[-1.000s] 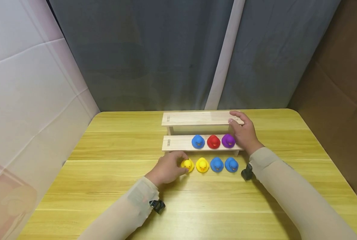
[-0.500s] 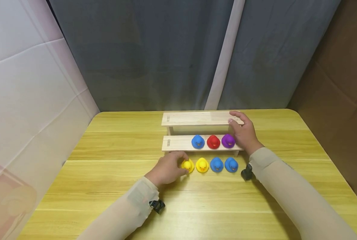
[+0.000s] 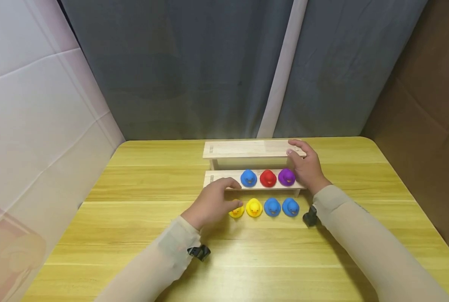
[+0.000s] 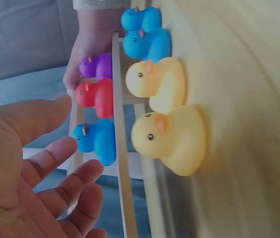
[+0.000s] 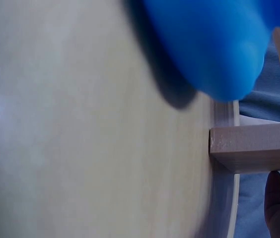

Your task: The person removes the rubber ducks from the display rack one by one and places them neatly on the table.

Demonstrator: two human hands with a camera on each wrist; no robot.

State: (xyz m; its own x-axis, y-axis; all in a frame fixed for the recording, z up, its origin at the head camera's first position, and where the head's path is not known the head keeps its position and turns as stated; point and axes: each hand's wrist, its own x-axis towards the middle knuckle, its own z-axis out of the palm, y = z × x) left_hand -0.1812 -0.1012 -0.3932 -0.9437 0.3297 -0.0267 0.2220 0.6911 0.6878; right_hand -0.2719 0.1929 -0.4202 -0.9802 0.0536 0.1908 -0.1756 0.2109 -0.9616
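My left hand (image 3: 213,203) hovers at the left end of the front row, its thumb in front of part of a yellow rubber duck (image 3: 236,212). In the left wrist view its fingers are spread, with nothing between them, and that yellow duck (image 4: 175,141) sits apart from them. My right hand (image 3: 308,167) holds the right end of the two-tier wooden shelf (image 3: 243,149), thumb and forefinger at the upper board. On the lower board stand a blue duck (image 3: 249,178), a red duck (image 3: 267,178) and a purple duck (image 3: 286,177).
On the table (image 3: 145,184), the front row continues with another yellow duck (image 3: 254,207) and two blue ducks, one (image 3: 272,207) beside the other (image 3: 291,207). A grey curtain (image 3: 194,75) hangs behind the table, and a brown panel (image 3: 421,105) stands at the right.
My left hand has let go of the leftmost yellow duck, its fingers spreading and rising toward the lower board. The duck stays in the row. My right hand has not moved.
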